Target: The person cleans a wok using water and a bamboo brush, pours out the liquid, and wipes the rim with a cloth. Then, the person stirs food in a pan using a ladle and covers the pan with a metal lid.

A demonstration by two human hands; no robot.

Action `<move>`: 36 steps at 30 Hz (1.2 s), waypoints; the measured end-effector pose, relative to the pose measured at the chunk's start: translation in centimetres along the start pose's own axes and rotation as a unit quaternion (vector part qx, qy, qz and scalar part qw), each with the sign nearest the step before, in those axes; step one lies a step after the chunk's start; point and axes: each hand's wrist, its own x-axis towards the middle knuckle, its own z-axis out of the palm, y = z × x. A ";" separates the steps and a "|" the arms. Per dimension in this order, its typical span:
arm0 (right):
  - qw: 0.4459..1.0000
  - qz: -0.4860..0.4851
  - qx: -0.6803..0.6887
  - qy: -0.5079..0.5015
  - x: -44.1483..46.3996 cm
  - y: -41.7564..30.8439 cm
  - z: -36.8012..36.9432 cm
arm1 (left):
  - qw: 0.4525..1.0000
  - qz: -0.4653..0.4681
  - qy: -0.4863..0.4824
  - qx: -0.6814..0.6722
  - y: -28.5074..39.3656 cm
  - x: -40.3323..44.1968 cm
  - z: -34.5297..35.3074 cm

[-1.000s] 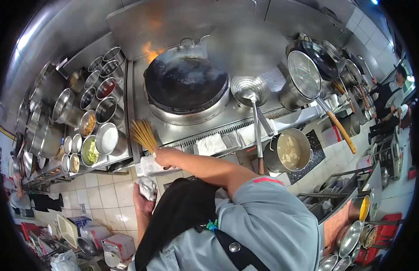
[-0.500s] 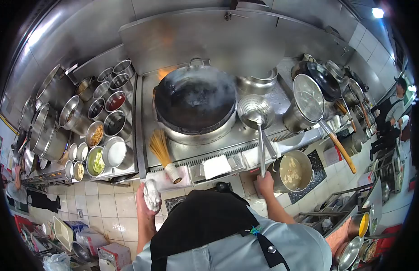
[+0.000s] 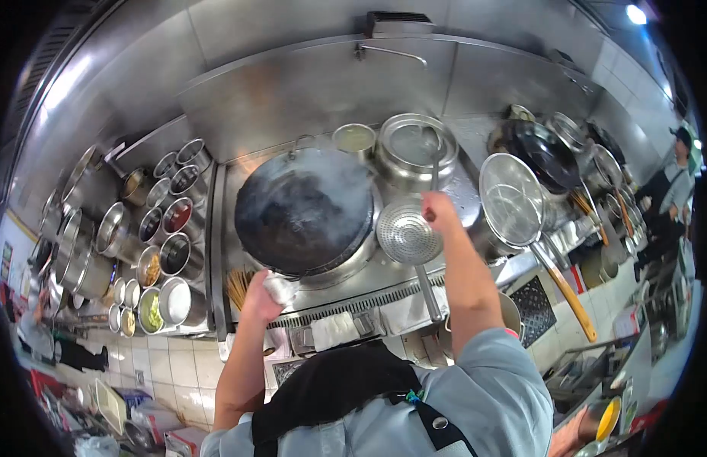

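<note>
Vapor rises from a wok [image 3: 300, 221] near the steel worktop's [image 3: 466, 199] left edge above a tiled floor [image 3: 171, 365]; the left hand [image 3: 263, 299] clutches a white cloth [image 3: 281, 291] by the front edge, the right hand [image 3: 440, 211] a ladle [image 3: 434, 177] reaching a pot [image 3: 398, 174] at the back.

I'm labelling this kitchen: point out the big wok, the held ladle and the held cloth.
Big wok [image 3: 304, 217], head view, blackened inside.
Held ladle [image 3: 435, 174], head view, bare handle.
Held cloth [image 3: 281, 290], head view, bunched fabric.
</note>
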 end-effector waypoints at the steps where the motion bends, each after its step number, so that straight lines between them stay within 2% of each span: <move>1: 0.985 0.073 0.137 -0.069 2.2 -0.9 -0.7 | 1.000 0.006 0.014 -0.009 -0.2 1.2 0.7; 3: 0.938 0.126 0.277 -0.164 1.9 -1.5 -0.7 | 0.998 0.023 0.059 -0.024 -1.7 3.5 2.0; 4: 0.903 0.151 0.345 -0.206 0.9 -1.6 -0.5 | 0.996 0.044 0.076 0.001 -2.2 5.1 0.4; 6: 0.883 0.161 0.371 -0.236 -2.1 -1.7 0.7 | 0.989 0.102 0.100 0.031 -3.4 7.2 -0.9; 8: 0.862 0.177 0.397 -0.261 -5.8 -2.1 1.9 | 0.986 0.142 0.091 0.001 -4.2 5.4 1.7; 12: 0.812 0.229 0.443 -0.304 -13.9 -2.1 4.5 | 0.975 0.186 0.108 0.052 -6.0 5.1 2.5; 15: 0.768 0.275 0.468 -0.341 -18.5 -1.3 5.6 | 0.971 0.202 0.121 0.043 -6.7 5.2 3.4; 18: 0.771 0.297 0.460 -0.325 -21.5 -0.1 5.8 | 0.975 0.181 0.117 0.053 -6.8 6.0 2.3; 20: 0.819 0.298 0.372 -0.319 -21.0 0.3 4.5 | 0.978 0.126 0.159 0.059 -6.6 6.7 1.4; 22: 0.870 0.266 0.259 -0.324 -19.7 0.8 2.9 | 0.981 0.082 0.142 0.104 -5.3 2.5 4.2; 23: 0.928 0.217 0.147 -0.266 -18.8 0.6 2.3 | 0.979 0.044 0.143 0.142 -4.7 1.1 4.0; 24: 0.967 0.137 0.038 -0.213 -18.4 0.2 2.4 | 0.986 0.000 0.128 0.105 -4.4 0.1 4.0; 25: 0.981 0.073 -0.049 -0.171 -15.8 0.2 1.7 | 0.985 -0.011 0.137 0.104 -4.2 -1.5 3.9; 26: 0.983 0.012 -0.136 -0.125 -12.6 0.6 1.0 | 0.993 -0.041 0.083 0.068 -4.3 -1.7 1.2; 28: 0.960 -0.095 -0.260 0.037 -8.7 0.2 2.4 | 0.996 -0.043 0.068 0.041 -4.2 -5.5 1.3; 30: 0.936 -0.058 -0.347 0.034 -3.2 -1.4 2.4 | 0.997 -0.036 0.070 0.003 -4.0 -7.5 -1.1; 31: 0.980 -0.029 -0.196 0.007 -0.4 -2.2 3.0 | 0.998 -0.022 0.058 -0.008 -3.7 -8.6 -1.7; 32: 0.999 0.045 0.009 -0.014 1.0 -4.2 4.5 | 0.999 -0.007 0.045 -0.019 -3.3 -9.7 -2.5; 33: 0.970 0.123 0.210 -0.004 2.3 -6.3 6.1 | 0.999 0.013 0.042 -0.010 -2.6 -10.7 -3.1; 34: 0.943 0.170 0.284 -0.040 2.5 -9.2 7.4 | 0.999 0.031 0.041 -0.002 -2.2 -11.7 -4.2; 35: 0.906 0.216 0.355 -0.075 2.7 -11.3 8.1 | 0.995 0.038 0.067 -0.069 -1.8 -11.7 -6.5; 36: 0.897 0.170 0.384 -0.138 3.0 -12.7 8.2 | 0.988 0.060 0.114 -0.081 -1.2 -12.2 -7.2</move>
